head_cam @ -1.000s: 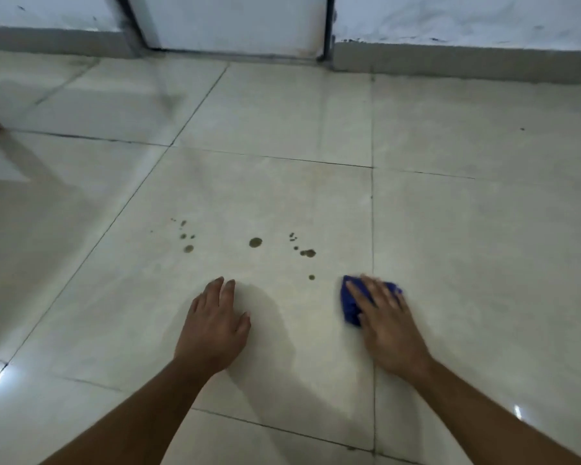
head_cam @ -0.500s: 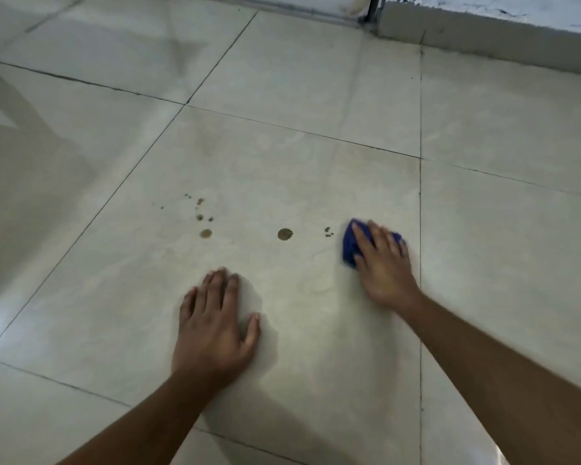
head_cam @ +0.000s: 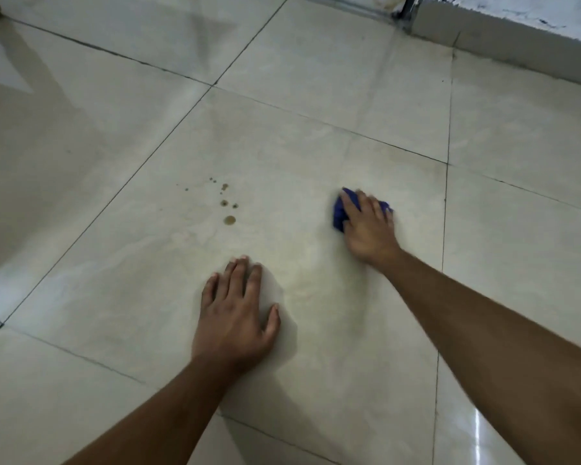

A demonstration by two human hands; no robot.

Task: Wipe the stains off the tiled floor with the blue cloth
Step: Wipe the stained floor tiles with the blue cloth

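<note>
The right hand [head_cam: 366,226] presses the blue cloth [head_cam: 340,213] flat on the floor [head_cam: 316,146], fingers spread over it, well to the right of the stains [head_cam: 229,220]. The left hand [head_cam: 237,317] lies open, just below the stains. That cluster is left to wipe. The spots nearer the cloth, visible half a second ago, are gone.
</note>
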